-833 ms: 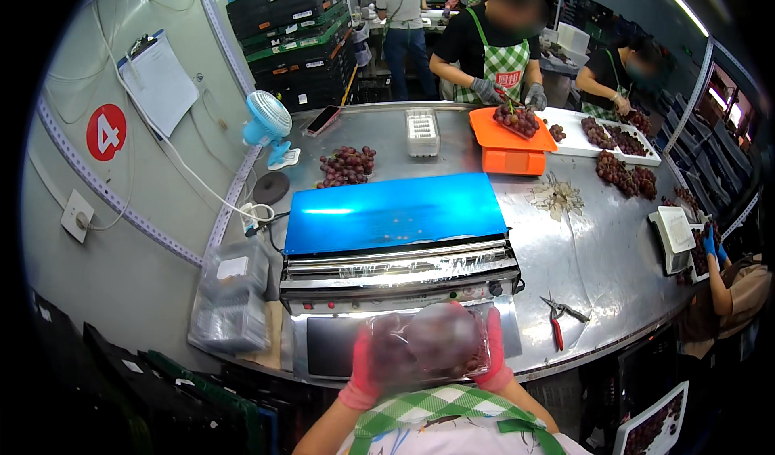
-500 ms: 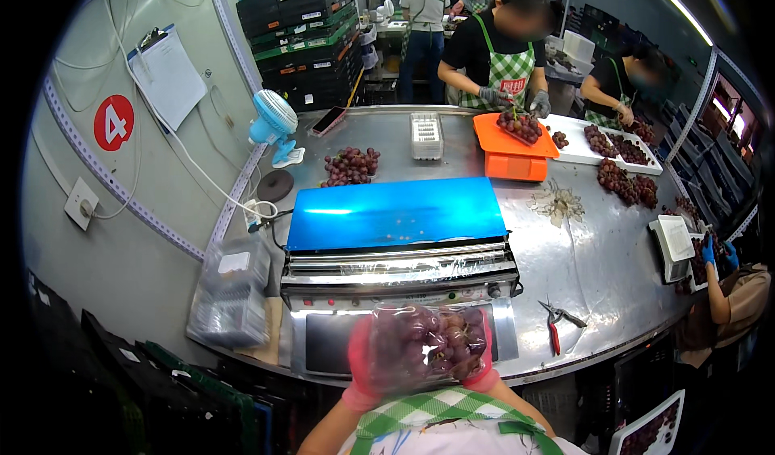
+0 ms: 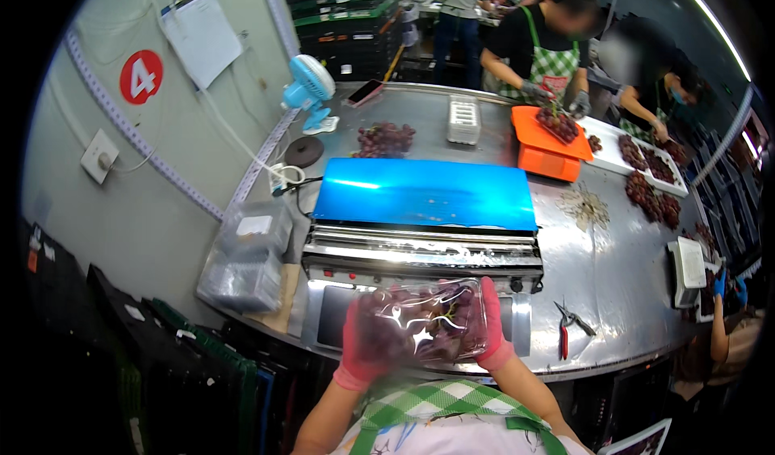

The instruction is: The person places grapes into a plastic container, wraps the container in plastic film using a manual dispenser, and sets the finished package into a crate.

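Between my pink-gloved hands I hold a clear plastic-wrapped pack of red grapes (image 3: 428, 322). My left hand (image 3: 362, 346) grips its left end and my right hand (image 3: 494, 326) its right end. The film over the grapes shines and looks wrinkled. Under and beyond the pack lies the dark plate (image 3: 335, 314) at the front of a film-wrapping machine (image 3: 424, 192) with a blue cover. The undersides of the pack and the inner fingers are hidden.
Stacked clear trays (image 3: 242, 281) stand left of the machine. Red-handled pruning shears (image 3: 565, 338) lie to the right. Farther back are a small blue fan (image 3: 307, 88), loose grapes (image 3: 386, 138) and an orange scale (image 3: 549, 156), where a co-worker handles grapes.
The pack has come up slightly in the picture, its film now showing more glare. My view has shifted, so the table and machine appear farther right. Both hands keep their hold.
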A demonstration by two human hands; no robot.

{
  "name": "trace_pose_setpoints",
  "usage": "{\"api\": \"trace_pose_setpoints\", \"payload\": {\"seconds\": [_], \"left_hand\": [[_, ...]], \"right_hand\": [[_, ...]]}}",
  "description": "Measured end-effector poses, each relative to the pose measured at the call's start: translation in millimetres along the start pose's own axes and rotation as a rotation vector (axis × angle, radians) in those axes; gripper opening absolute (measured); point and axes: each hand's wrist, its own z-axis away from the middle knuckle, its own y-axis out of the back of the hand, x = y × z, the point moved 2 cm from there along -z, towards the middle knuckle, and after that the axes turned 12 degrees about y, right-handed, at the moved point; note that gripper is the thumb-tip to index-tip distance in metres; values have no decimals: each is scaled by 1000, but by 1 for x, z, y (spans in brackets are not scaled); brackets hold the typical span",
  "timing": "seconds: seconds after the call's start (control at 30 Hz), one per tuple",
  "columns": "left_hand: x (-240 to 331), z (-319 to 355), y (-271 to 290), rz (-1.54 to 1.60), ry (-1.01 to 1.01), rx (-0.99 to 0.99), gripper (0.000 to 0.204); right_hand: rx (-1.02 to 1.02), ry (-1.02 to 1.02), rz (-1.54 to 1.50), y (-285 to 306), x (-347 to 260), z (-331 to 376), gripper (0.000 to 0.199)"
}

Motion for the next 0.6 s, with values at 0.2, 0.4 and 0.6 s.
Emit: {"api": "trace_pose_setpoints", "payload": {"seconds": [0.2, 0.4, 0.6], "left_hand": [[18, 62, 38, -257, -332, 433, 38], [19, 135, 73, -187, -576, 777, 39], [-5, 193, 93, -30, -745, 1059, 40]], "right_hand": [[-252, -280, 459, -55, 33, -37, 75], [-637, -132, 964, -75, 116, -149, 46], [-1415, 1137, 1922, -28, 324, -221, 35]]}}
